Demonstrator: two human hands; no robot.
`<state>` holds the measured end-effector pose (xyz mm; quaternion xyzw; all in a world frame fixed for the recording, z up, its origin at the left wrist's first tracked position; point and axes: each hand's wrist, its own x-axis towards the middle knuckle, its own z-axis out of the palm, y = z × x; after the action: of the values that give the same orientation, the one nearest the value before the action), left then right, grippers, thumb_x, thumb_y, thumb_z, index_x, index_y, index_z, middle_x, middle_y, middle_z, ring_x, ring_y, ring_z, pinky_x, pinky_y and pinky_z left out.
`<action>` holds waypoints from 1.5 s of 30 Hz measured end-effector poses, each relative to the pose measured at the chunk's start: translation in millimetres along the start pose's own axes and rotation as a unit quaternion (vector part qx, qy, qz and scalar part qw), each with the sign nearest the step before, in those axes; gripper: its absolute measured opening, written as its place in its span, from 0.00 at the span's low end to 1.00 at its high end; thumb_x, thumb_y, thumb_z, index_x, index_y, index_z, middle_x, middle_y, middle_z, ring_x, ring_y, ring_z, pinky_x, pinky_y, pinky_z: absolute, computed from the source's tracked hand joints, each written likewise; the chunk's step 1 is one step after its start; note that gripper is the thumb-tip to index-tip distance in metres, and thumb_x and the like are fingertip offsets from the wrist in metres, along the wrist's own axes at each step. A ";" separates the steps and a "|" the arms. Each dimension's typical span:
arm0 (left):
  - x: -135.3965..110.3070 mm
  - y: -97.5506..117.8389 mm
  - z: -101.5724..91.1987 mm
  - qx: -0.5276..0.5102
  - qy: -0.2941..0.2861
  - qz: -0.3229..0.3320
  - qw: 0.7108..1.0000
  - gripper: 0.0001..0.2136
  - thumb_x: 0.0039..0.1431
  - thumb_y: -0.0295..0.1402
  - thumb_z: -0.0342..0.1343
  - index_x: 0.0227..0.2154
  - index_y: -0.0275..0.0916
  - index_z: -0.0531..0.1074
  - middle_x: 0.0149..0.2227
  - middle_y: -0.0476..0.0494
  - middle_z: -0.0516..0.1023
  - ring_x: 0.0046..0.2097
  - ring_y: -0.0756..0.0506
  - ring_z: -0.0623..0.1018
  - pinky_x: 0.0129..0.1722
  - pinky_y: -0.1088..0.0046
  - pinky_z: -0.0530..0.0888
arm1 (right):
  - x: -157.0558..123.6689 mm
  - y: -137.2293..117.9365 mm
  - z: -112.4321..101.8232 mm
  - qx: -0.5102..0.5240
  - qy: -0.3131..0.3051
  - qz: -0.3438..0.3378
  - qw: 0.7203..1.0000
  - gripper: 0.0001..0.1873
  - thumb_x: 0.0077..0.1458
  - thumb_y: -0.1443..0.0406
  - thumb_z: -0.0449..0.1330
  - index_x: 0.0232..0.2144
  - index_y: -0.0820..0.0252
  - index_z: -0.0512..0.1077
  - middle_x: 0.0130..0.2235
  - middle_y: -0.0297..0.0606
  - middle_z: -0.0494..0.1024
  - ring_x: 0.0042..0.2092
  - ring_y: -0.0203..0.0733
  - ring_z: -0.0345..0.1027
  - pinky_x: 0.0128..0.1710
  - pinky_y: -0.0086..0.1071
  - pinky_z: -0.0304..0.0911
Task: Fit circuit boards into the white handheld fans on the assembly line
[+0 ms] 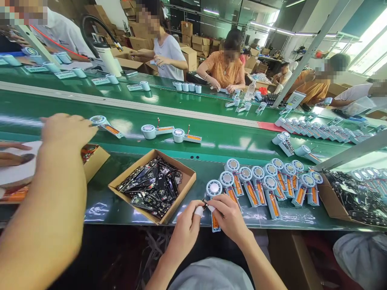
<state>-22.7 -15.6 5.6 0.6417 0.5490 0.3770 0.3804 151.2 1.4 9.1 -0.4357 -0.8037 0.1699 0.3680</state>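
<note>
— How are we holding our hands?

— We are keeping both low and close to the body, wrists bent inward. Our left hand is curling into a loose fist, its white-capped thumb pointing forward. Our right hand is arching over the pale blue plastic fan with a round white head and an orange cell in its handle.

— And the fingers?

— The right fingers are clamping on the fan's handle, which is sticking out beneath them. The left hand's capped tip is pinching a small dark part against the right forefinger; we cannot tell what it is.

— What is lying around them?

— Beyond the left fingers, a brown cardboard tray of black circuit boards is sitting. Beyond the right fingertips, a cluster of similar fans is lying. A co-worker's bare arm is stretching out, well left of our fingers.
</note>
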 end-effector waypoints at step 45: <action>4.7 -3.8 -3.8 -0.107 -0.003 -0.017 0.994 0.14 0.63 0.36 0.52 0.43 0.39 0.81 0.41 0.40 0.83 0.34 0.45 0.81 0.31 0.72 0.81 | 18.8 -0.1 -15.4 -0.075 -0.092 0.003 0.993 0.14 0.63 0.75 0.53 0.45 0.58 0.74 0.43 0.41 0.78 0.42 0.45 0.68 0.41 0.36 0.66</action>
<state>-27.3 -10.2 4.1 0.5889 0.5156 0.4250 0.4547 155.9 16.1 27.8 -0.4465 -0.8435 0.1497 0.2583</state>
